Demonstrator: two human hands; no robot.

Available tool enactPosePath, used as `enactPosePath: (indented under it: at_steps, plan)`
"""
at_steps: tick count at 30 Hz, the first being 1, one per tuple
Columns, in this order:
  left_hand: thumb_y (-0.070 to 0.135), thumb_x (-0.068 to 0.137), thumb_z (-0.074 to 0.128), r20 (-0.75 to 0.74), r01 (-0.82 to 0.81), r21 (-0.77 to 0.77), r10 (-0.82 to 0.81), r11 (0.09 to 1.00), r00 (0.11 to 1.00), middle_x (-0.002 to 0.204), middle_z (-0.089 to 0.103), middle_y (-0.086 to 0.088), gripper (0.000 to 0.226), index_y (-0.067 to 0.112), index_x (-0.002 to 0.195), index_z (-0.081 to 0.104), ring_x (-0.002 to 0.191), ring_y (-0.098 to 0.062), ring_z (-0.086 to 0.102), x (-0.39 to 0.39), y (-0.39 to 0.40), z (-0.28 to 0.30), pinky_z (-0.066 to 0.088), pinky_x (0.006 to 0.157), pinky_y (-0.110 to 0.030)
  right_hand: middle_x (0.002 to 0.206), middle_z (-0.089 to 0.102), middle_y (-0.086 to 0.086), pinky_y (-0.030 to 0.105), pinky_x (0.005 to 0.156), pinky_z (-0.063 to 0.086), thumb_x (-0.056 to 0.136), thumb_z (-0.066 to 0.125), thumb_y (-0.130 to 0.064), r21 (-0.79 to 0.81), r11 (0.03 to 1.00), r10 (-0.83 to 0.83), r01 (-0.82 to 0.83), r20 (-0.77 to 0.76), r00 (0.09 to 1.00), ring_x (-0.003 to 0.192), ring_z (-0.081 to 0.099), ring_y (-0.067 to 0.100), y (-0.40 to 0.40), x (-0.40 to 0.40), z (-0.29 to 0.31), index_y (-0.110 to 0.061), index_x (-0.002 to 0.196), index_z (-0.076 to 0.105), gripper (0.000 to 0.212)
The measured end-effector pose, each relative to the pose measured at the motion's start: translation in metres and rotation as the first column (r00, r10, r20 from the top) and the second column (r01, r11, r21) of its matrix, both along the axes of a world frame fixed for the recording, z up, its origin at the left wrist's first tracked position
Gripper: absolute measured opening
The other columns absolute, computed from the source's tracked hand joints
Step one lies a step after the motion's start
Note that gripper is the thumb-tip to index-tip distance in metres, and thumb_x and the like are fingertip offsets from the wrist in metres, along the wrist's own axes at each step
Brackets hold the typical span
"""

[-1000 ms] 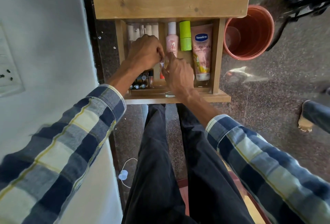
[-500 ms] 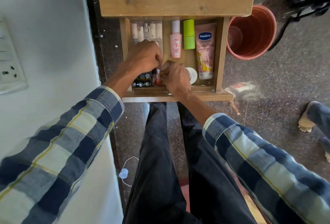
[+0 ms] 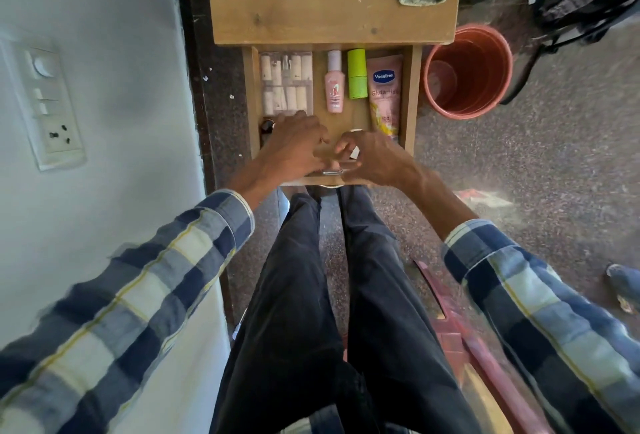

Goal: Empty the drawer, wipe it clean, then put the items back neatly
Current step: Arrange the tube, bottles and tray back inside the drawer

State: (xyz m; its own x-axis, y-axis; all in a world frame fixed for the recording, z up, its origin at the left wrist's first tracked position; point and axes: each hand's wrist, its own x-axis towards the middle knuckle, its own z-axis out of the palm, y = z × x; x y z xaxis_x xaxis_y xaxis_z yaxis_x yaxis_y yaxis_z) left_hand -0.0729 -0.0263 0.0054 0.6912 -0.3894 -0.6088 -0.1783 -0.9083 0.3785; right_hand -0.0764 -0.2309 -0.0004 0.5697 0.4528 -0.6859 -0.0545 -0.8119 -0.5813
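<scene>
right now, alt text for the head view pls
A person's two hands, left hand and right hand, reach into the near end of an open wooden drawer holding a Vaseline tube, green stick and pink bottle.

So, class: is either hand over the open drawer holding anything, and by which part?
It cannot be told. Both the left hand and the right hand are blurred, fingers curled at the drawer's near end, hiding whatever lies under them.
</scene>
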Motion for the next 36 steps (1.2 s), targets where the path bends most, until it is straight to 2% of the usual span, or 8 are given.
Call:
enactPosePath:
  at_steps: [2, 4, 8, 12, 19, 22, 27, 36]
  plan:
    - [0.070, 0.080, 0.082, 0.002, 0.032, -0.013, -0.032, 0.999, 1.000, 0.127, 0.066, 0.001, 0.071, 0.024, 0.132, 0.071, 0.126, -0.025, 0.053, -0.016, -0.002, 0.004, 0.034, 0.107, -0.045, 0.117, 0.066, -0.003, 0.027, 0.082, 0.050, 0.069, 0.098, -0.024, -0.061, 0.985, 0.158, -0.158, -0.016, 0.987, 0.099, 0.063, 0.015, -0.004, -0.001, 0.003, -0.019, 0.133, 0.062, 0.073]
    - [0.072, 0.074, 0.084, 0.036, 0.094, 0.010, -0.094, 0.996, 0.995, 0.136, 0.061, 0.000, 0.083, 0.023, 0.139, 0.066, 0.131, -0.025, 0.050, -0.031, -0.005, 0.006, 0.034, 0.108, -0.048, 0.118, 0.067, 0.001, 0.036, 0.086, 0.054, 0.069, 0.097, -0.016, -0.126, 0.969, 0.217, -0.213, 0.017, 0.976, 0.102, 0.068, 0.022, -0.005, -0.005, 0.004, -0.019, 0.132, 0.060, 0.073]
    - [0.051, 0.077, 0.091, 0.181, 0.084, 0.043, -0.091, 0.996, 0.979, 0.141, 0.057, -0.005, 0.080, 0.017, 0.144, 0.061, 0.133, -0.028, 0.050, -0.041, -0.011, 0.006, 0.040, 0.104, -0.051, 0.120, 0.064, 0.000, 0.047, 0.082, 0.061, 0.070, 0.094, -0.013, -0.194, 0.964, 0.213, -0.183, 0.151, 0.965, 0.103, 0.070, 0.027, -0.006, -0.011, 0.005, -0.022, 0.131, 0.056, 0.072]
    - [0.046, 0.074, 0.091, 0.275, 0.031, 0.011, -0.032, 0.999, 0.961, 0.142, 0.054, -0.008, 0.083, 0.016, 0.144, 0.059, 0.132, -0.030, 0.050, -0.039, -0.010, 0.005, 0.041, 0.101, -0.052, 0.124, 0.059, -0.005, 0.044, 0.084, 0.058, 0.069, 0.095, -0.018, -0.180, 0.975, 0.171, -0.129, 0.238, 0.956, 0.108, 0.063, 0.022, -0.009, -0.009, 0.007, -0.027, 0.131, 0.053, 0.075]
    - [0.045, 0.074, 0.094, 0.391, -0.045, 0.046, 0.023, 0.998, 0.920, 0.146, 0.051, -0.008, 0.089, 0.021, 0.148, 0.053, 0.133, -0.031, 0.050, -0.015, -0.008, 0.007, 0.046, 0.104, -0.051, 0.126, 0.046, 0.000, 0.037, 0.064, 0.049, 0.076, 0.087, -0.015, -0.152, 0.988, 0.076, -0.010, 0.433, 0.898, 0.112, 0.058, 0.023, -0.009, 0.013, 0.009, -0.025, 0.122, 0.054, 0.057]
    - [0.045, 0.075, 0.095, 0.471, -0.116, 0.062, 0.073, 0.991, 0.879, 0.152, 0.047, -0.011, 0.092, 0.021, 0.150, 0.050, 0.137, -0.032, 0.048, 0.001, -0.009, 0.008, 0.046, 0.111, -0.050, 0.133, 0.045, 0.002, 0.039, 0.075, 0.057, 0.070, 0.085, -0.001, -0.188, 0.981, 0.063, 0.054, 0.563, 0.824, 0.118, 0.048, 0.024, -0.004, 0.024, 0.008, -0.027, 0.129, 0.052, 0.072]
    - [0.044, 0.071, 0.098, 0.557, -0.267, 0.041, 0.199, 0.963, 0.806, 0.159, 0.045, -0.015, 0.103, 0.021, 0.156, 0.046, 0.142, -0.034, 0.045, 0.036, -0.013, 0.009, 0.043, 0.114, -0.050, 0.142, 0.043, 0.010, 0.048, 0.105, 0.043, 0.076, 0.077, -0.007, -0.157, 0.964, -0.033, 0.213, 0.726, 0.686, 0.125, 0.042, 0.033, 0.001, 0.051, 0.010, -0.024, 0.144, 0.046, 0.076]
    - [0.053, 0.075, 0.091, 0.675, -0.396, 0.095, 0.233, 0.914, 0.700, 0.161, 0.045, -0.018, 0.099, 0.017, 0.156, 0.045, 0.148, -0.037, 0.045, 0.100, -0.015, 0.002, 0.040, 0.113, -0.057, 0.135, 0.047, 0.005, 0.039, 0.092, 0.039, 0.072, 0.077, -0.010, -0.208, 0.928, -0.014, 0.309, 0.810, 0.587, 0.114, 0.045, 0.024, 0.010, 0.116, -0.005, -0.027, 0.143, 0.042, 0.081]
